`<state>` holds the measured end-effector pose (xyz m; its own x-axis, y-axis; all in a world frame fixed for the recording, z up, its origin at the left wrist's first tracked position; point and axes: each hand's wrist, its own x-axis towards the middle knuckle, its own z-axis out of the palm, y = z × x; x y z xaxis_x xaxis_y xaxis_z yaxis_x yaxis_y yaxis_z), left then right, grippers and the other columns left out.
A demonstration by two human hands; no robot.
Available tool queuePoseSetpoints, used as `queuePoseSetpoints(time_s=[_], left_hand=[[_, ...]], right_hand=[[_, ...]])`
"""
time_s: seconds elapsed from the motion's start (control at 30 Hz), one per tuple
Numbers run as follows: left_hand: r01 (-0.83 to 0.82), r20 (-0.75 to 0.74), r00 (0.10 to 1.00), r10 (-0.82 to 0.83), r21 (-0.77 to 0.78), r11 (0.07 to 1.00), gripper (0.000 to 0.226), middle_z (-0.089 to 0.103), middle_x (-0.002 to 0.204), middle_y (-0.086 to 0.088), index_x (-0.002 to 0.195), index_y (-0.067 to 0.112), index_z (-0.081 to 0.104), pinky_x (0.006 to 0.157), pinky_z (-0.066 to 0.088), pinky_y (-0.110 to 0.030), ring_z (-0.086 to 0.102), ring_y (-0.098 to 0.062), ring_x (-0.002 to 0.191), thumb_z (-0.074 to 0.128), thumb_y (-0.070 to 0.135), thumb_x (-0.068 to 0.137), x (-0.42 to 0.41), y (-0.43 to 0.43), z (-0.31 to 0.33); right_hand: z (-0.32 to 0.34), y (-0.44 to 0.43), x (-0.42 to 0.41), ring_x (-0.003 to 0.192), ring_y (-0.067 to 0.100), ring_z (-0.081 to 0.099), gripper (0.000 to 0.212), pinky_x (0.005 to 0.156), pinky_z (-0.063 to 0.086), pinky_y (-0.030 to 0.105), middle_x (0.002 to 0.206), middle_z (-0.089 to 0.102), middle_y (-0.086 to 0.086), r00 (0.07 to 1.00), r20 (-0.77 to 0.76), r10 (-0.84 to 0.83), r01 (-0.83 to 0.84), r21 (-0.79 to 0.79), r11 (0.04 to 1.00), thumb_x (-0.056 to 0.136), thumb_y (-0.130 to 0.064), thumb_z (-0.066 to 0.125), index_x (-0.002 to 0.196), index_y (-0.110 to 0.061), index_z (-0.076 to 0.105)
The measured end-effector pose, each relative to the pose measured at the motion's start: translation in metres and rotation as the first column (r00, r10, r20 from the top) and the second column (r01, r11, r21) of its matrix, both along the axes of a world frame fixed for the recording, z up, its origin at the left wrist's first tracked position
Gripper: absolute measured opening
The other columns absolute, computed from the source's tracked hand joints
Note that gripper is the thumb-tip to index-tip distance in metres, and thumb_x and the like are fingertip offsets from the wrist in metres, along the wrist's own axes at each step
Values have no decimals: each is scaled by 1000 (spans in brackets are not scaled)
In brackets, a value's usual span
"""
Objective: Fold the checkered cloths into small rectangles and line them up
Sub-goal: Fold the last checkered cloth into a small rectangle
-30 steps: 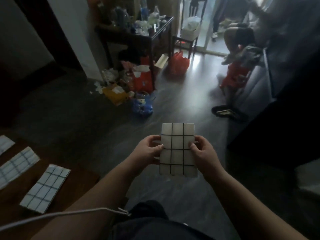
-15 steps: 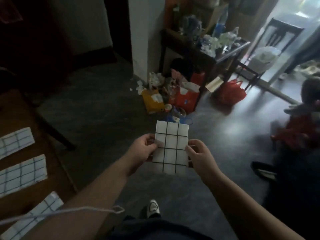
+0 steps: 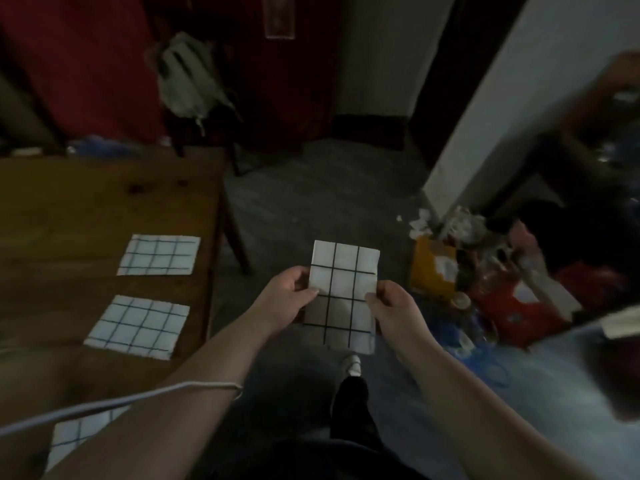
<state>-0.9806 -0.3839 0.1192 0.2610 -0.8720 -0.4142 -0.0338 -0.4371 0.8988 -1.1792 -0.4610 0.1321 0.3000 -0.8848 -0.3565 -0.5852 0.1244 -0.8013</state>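
1. Swung toward the counter [image 3: 104, 202] since a second ago; cloth [image 3: 343, 271] kept in the air just right of the counter, over the floor, not yet laid down.
2. Pinched at mid-height by left hand [image 3: 289, 296] and right hand [image 3: 393, 306], one at each side edge, thumbs on the front.
3. Probably being carried to join three folded cloths [image 3: 138, 326] lined up along the counter's right side.
4. Thin, soft white weave with dark grid lines; folded into a flat upright rectangle; brown knotted wood for the counter.
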Motion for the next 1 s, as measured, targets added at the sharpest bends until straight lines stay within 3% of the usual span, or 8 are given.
queuePoseSetpoints(time_s=[0.1, 0.3, 0.5, 0.67, 0.77, 1.0], left_hand=[[-121, 80, 990, 120, 3, 993, 34, 73, 117, 7, 131, 27, 62, 102, 54, -42, 68, -10, 110, 66, 25, 98, 31, -40, 4], [-352, 150, 926, 347, 7, 936, 27, 70, 115, 9, 124, 34, 61, 94, 58, -38, 67, -7, 106, 64, 24, 99, 99, -105, 24], [-683, -47, 729, 683, 15, 730, 24, 72, 117, 3, 118, 30, 63, 93, 60, -50, 72, -18, 107, 66, 18, 97, 162, -130, 23], [-800, -163, 577, 801, 84, 593, 28, 72, 119, 1, 121, 26, 63, 90, 61, -47, 73, -19, 104, 65, 14, 96, 218, -141, 7], [-852, -158, 489, 858, 124, 508, 31, 72, 118, 0, 124, 25, 63, 83, 64, -41, 73, -19, 102, 68, 14, 95, 264, -145, -12], [-891, -203, 358, 912, 219, 398, 32, 68, 120, -1, 124, 26, 58, 90, 62, -48, 70, -21, 106, 66, 13, 96, 366, -136, -51]], right_hand=[[-3, -62, 43, 83, 21, 70, 5, 77, 59, 43, 91, 72, 1, 993, 31, 110, -111, 23, 994, 99, -29, 60, 99, -28, 64], [18, -177, 142, 85, 7, 70, 6, 68, 52, 24, 97, 71, -5, 908, 72, 413, -415, 16, 910, 100, -26, 58, 102, -31, 62], [19, -240, 258, 93, 9, 67, 5, 78, 55, 32, 102, 69, -6, 758, 91, 645, -647, -10, 762, 100, -31, 57, 101, -35, 59], [6, -258, 347, 91, 10, 65, 8, 76, 54, 32, 101, 67, -5, 678, 64, 733, -734, 2, 679, 101, -30, 57, 97, -37, 57], [-7, -263, 411, 90, 15, 68, 4, 78, 58, 36, 99, 68, -2, 630, 50, 775, -776, 19, 630, 101, -31, 57, 103, -32, 60], [-40, -260, 554, 87, 15, 66, 10, 70, 54, 28, 100, 67, 2, 495, -16, 869, -865, 86, 494, 101, -22, 58, 97, -32, 57]])
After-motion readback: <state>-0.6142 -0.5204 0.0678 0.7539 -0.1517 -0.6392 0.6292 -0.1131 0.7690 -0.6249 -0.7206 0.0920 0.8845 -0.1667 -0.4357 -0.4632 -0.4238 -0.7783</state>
